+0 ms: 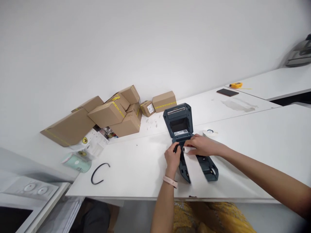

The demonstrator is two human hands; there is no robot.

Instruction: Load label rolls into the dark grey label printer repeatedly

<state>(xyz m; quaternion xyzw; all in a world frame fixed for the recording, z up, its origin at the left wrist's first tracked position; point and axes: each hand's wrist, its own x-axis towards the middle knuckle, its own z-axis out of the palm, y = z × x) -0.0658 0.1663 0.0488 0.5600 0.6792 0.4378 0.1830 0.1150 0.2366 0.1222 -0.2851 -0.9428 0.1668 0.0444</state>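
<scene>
A dark label printer (180, 120) stands on the white table with its lid raised. My right hand (200, 145) has its fingers closed around a small white label roll (186, 149) above the printer's open bay. A wide strip of white label paper (196, 171) runs from the roll over the front of the printer towards the table's near edge. My left hand (172, 158), a pink band on its wrist, pinches a dark part at the left side of the bay. Its fingers partly hide that part.
Several cardboard boxes (127, 124) are piled against the wall at the left. A black curved band (93, 176) and a mint-green container (79, 162) lie at front left. Right of the printer is a roll of tape (209, 133); farther back lie a phone (227, 92) and a yellow tape measure (236, 85).
</scene>
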